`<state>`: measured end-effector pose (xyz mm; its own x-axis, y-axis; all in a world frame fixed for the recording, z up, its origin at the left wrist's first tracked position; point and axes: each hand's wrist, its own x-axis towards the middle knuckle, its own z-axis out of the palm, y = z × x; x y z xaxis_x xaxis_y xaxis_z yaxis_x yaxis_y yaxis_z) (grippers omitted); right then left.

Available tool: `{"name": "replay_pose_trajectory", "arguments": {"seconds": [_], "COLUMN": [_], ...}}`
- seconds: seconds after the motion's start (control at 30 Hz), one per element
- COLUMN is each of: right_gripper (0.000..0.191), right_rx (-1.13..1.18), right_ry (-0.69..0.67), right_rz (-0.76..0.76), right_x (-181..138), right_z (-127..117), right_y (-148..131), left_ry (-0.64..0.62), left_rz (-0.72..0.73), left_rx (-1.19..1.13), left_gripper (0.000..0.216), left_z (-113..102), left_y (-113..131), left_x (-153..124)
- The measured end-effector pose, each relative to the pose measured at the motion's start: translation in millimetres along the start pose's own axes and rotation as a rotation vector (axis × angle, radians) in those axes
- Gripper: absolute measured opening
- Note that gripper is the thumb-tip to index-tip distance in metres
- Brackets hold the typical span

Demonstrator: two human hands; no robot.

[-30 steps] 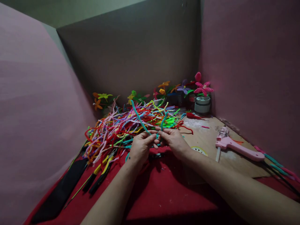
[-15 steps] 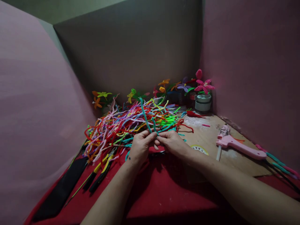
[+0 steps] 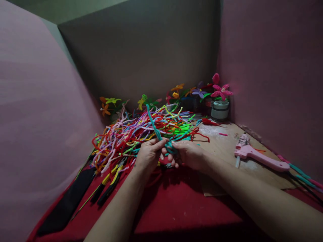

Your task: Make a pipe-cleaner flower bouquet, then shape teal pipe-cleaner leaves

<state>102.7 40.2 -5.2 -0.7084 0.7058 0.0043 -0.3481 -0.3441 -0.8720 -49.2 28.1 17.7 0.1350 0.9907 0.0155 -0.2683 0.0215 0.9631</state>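
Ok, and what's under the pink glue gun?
The glue gun lies over a brown board. A thin orange piece shows just behind the glue gun. The spot right beneath is covered, so I can't see whether anything's hiding there.

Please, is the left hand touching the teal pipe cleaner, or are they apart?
Touching. The head view shows the left hand pinching the teal pipe cleaner, whose free end sticks up out of the grip.

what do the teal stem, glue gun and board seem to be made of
Teal stem: probably fuzzy chenille over wire, matte and plush-looking, its free end seeming to stand up unsupported.
Glue gun: likely smooth plastic, evenly pink and moulded-looking.
Board: wood or cardboard, unclear; flat, dull, tan, with whitish patches.
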Motion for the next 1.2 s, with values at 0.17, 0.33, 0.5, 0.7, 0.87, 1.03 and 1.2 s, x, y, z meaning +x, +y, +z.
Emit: {"name": "replay_pose_trajectory", "arguments": {"seconds": [0.17,0.33,0.5,0.7,0.87,1.03,1.2], "right_gripper": [0.015,0.010,0.009,0.014,0.022,0.016,0.014], "right_rx": [0.112,0.193,0.220,0.180,0.043,-0.066,-0.050], "right_ry": [0.104,0.112,0.141,0.202,0.139,0.193,0.223], "right_rz": [0.042,0.045,0.022,-0.031,-0.053,-0.124,-0.079], "right_x": [-1.0,1.3,2.3,0.8,-2.6,-2.3,2.3], "right_z": [4.1,4.2,3.6,6.5,6.5,4.8,3.7], "right_y": [1.7,6.6,8.4,6.0,0.3,-0.6,3.5], "left_ry": [0.061,0.056,0.076,0.096,0.122,0.092,0.043], "left_rz": [0.019,0.056,0.058,0.092,0.035,-0.027,-0.034], "left_rx": [0.027,0.017,0.062,0.093,0.113,0.159,0.172], "left_gripper": [0.024,0.022,0.021,0.022,0.023,0.026,0.026], "left_z": [2.1,4.0,3.3,1.9,-1.2,-0.4,1.1], "left_y": [1.9,1.5,1.8,3.4,4.1,1.7,-2.2], "left_x": [0.0,-0.1,-1.9,-2.2,-1.8,-2.7,-3.3]}}
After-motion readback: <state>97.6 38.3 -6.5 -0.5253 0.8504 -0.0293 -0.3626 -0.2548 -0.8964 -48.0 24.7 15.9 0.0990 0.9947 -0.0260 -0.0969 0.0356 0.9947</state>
